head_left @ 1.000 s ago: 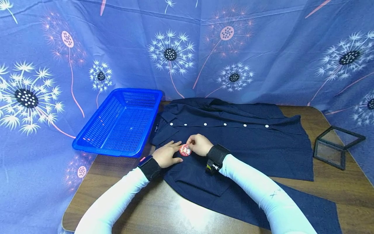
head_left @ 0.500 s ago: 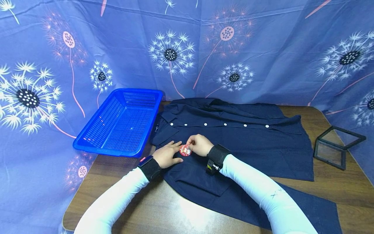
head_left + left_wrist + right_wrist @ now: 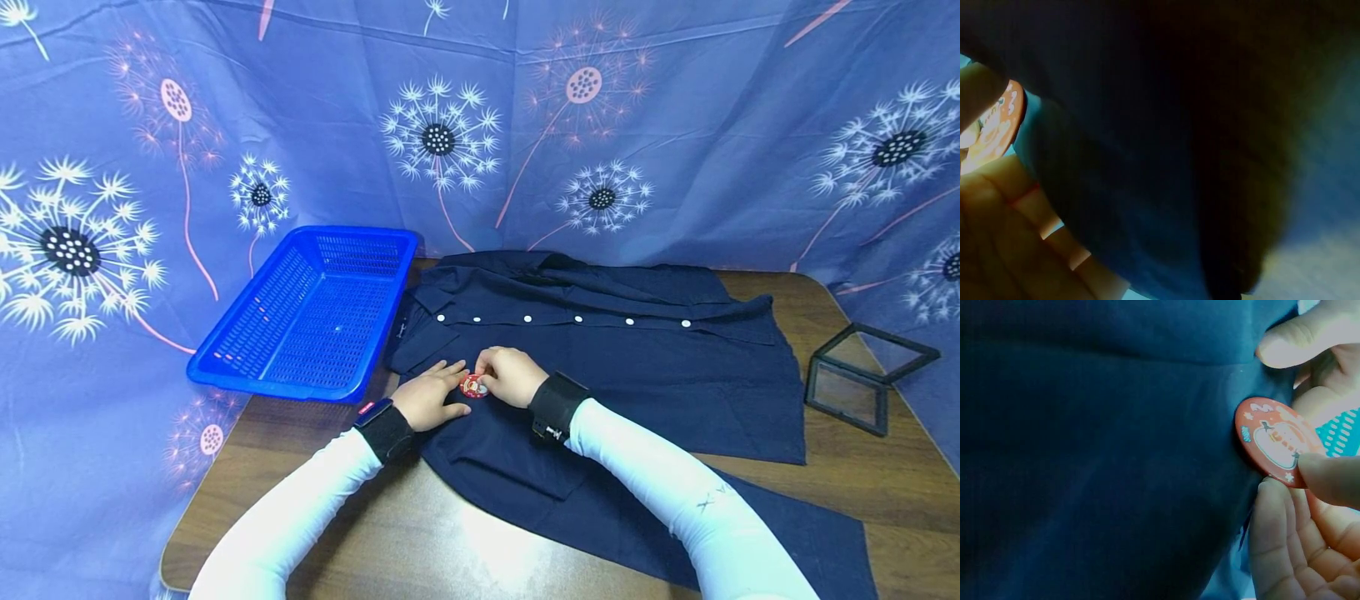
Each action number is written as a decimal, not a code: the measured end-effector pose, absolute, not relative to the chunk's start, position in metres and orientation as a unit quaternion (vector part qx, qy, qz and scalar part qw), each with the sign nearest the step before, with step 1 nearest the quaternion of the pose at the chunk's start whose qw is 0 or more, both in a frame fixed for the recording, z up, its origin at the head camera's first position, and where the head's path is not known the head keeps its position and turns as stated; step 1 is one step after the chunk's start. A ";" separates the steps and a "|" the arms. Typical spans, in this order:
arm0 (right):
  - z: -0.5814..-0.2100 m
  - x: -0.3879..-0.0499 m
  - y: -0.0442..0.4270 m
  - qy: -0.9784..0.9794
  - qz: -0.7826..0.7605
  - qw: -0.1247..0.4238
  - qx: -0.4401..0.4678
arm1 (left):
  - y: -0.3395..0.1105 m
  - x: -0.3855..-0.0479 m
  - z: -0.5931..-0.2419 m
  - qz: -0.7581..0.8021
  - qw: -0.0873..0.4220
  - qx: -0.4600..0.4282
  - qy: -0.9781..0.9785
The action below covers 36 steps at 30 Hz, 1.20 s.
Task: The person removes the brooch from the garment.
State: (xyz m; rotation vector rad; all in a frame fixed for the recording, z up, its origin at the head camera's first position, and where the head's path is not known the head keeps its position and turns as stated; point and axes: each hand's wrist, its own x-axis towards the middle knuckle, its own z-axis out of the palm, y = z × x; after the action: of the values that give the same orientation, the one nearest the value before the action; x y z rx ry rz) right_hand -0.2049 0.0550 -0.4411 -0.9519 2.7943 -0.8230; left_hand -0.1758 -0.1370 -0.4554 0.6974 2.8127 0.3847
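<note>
Badge (image 3: pixel 1275 434): round and red, with a pale cartoon figure and small white marks; it stands tilted at the surface of the shirt (image 3: pixel 637 392), on the near front panel below the collar. Whether its back meets the cloth cannot be told.
Right hand (image 3: pixel 513 377): pinches the badge, thumb over the face and a fingertip at the lower edge.
Left hand (image 3: pixel 429 400): fingers spread on the shirt, thumb apart from them, just beside the badge.
Shirt: dark navy, laid out with its collar to the left and hem to the right, a line of white buttons (image 3: pixel 527 319) down the front.
Wrists: each wears a black strap (image 3: pixel 384 429) over a white sleeve (image 3: pixel 315 500).
Basket (image 3: pixel 277 389): blue, perforated, at the left, next to the collar.
Frame (image 3: pixel 850 371): black, two clear panels opened at an angle, at the right beyond the hem.
Tabletop (image 3: pixel 480 542): brown wood grain, bearing the shirt.
Backdrop (image 3: pixel 510 108): blue fabric printed with white and pink dandelions.
Left wrist view: mostly dark and blurred.
</note>
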 end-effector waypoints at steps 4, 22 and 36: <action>-0.442 -0.202 0.054 0.911 -0.247 0.005 -0.329 | -0.137 -0.176 -0.455 0.130 0.115 0.234 0.957; -0.445 -0.194 0.055 0.900 -0.171 -0.076 -0.393 | -0.136 -0.177 -0.455 0.120 0.121 0.229 0.958; -0.445 -0.192 0.056 0.891 -0.169 -0.071 -0.414 | -0.137 -0.177 -0.458 0.126 0.119 0.230 0.958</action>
State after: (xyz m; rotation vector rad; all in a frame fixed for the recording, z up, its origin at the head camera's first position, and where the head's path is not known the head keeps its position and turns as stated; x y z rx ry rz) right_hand -0.1918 0.0555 -0.4455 -1.3642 2.9356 -0.5561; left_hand -0.1769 -0.1374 -0.4577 0.6731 2.8002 0.3678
